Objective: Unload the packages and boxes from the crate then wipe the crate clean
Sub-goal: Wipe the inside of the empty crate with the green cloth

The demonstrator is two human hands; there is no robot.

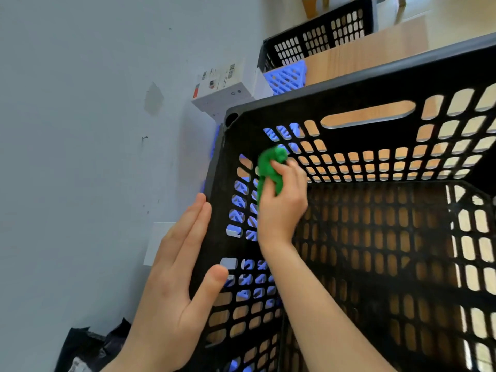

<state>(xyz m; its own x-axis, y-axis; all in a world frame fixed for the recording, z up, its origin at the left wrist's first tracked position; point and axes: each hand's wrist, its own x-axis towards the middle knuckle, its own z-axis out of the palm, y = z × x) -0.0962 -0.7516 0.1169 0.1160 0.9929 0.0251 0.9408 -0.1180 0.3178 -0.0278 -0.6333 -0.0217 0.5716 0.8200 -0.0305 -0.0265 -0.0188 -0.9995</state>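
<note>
Wooden tabletop [362, 55] under black crate [349, 84] | your right hand [284, 202] grips green cloth [268, 167], blurred, probably at far-left inner corner | left hand [171, 285] flat outside left wall [214, 170], which runs toward you

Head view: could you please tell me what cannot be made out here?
All head view.
Cloth: motion-blurred, partly hidden by the right hand.
Box label: too small to read.
Bag: cut off by the bottom edge.
Crate: near wall below the bottom edge.

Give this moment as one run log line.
phase: wiping | right hand: holds green cloth against crate inner wall | left hand: braces crate rim
</note>
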